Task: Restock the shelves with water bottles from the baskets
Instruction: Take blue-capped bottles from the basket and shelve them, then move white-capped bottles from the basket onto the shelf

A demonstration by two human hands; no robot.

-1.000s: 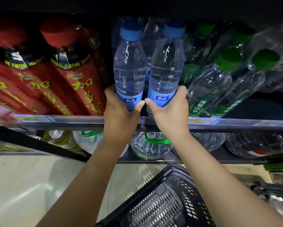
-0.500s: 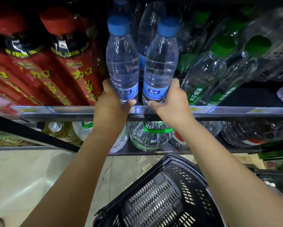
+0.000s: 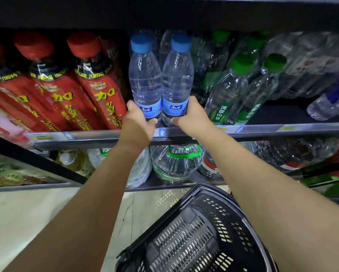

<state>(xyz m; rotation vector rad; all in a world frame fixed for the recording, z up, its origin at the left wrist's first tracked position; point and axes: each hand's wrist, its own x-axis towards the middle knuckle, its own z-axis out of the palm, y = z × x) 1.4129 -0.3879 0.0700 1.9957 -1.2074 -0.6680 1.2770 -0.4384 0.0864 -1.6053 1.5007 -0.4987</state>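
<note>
Two clear water bottles with blue caps stand upright side by side at the front of the shelf (image 3: 263,132). My left hand (image 3: 138,125) grips the base of the left bottle (image 3: 145,83). My right hand (image 3: 191,115) grips the base of the right bottle (image 3: 177,81). More blue-capped bottles stand behind them in the dark. A black plastic basket (image 3: 200,238) sits on the floor below my arms; the part of its inside that shows holds no bottles.
Red-capped, red-labelled drink bottles (image 3: 94,83) fill the shelf to the left. Green-capped water bottles (image 3: 229,91) lean to the right, with wrapped packs beyond. Large jugs with green handles (image 3: 176,163) sit on the lower shelf. Pale floor tiles lie at bottom left.
Both hands have brought the two bottles closer together on the shelf, so they now stand touching. The view has shifted slightly down and left.
</note>
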